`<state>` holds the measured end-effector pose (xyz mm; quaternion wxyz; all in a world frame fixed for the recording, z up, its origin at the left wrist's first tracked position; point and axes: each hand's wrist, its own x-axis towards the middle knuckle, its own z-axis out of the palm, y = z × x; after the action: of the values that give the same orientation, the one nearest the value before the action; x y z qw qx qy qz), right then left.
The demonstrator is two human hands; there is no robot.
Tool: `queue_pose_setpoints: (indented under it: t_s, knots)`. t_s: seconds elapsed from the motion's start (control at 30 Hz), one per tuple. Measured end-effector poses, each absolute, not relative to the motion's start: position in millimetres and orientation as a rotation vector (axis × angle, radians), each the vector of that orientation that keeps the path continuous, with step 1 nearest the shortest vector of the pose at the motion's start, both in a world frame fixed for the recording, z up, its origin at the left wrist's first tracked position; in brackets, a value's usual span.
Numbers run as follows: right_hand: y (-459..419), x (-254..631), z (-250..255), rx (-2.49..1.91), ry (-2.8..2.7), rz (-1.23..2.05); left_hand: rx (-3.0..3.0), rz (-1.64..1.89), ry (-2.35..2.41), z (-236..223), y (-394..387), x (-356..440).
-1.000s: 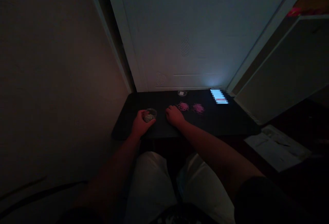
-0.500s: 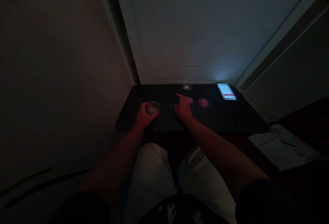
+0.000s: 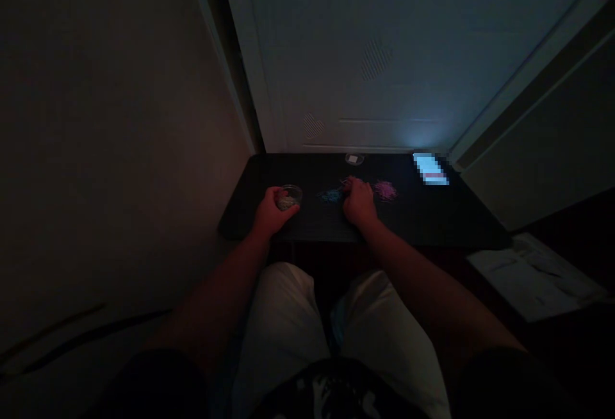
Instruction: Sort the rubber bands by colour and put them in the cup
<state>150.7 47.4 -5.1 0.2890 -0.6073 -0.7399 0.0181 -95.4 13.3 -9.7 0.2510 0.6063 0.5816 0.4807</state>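
My left hand (image 3: 273,211) is wrapped round the near left side of a clear round container (image 3: 294,189), which stands on the dark table and has pale small pieces inside. My right hand (image 3: 359,202) is closed, its fingers bent down onto a heap of thin pink pieces (image 3: 344,182) that it mostly covers. What the fingertips pinch is hidden. Just left of that hand lies a heap of thin blue pieces (image 3: 330,196). Another heap of thin pink pieces (image 3: 385,190) lies to its right.
At the table's back edge sits a clear lid-like dish (image 3: 354,159) with a white square on it. A lit phone (image 3: 431,169) lies at the back right of the dark table (image 3: 408,227). A white door (image 3: 336,54) rises behind. Papers (image 3: 533,278) lie below on the right.
My right hand has moved right, from beside the blue heap onto the middle pink heap, uncovering the blue pieces. The left hand keeps its hold on the container. The view has shifted slightly.
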Motion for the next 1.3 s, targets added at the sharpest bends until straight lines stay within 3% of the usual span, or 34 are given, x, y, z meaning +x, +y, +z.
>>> queue_pose_setpoints:
  t_s: [0.43, 1.0, 1.3]
  knots:
    - [48.5, 149.5, -6.3, -1.655, -1.957, 0.031, 1.692, 1.298, 1.588, -12.4, 14.1, -97.3]
    - [42.9, 149.6, 0.3, -1.368, -2.205, -0.047, 1.727, 1.253, 1.632, -9.8, 13.4, -96.4]
    - [76.4, 134.9, 36.2, -1.718, -2.596, 0.146, 1.806, 1.253, 1.599, -8.6, 12.6, -95.1]
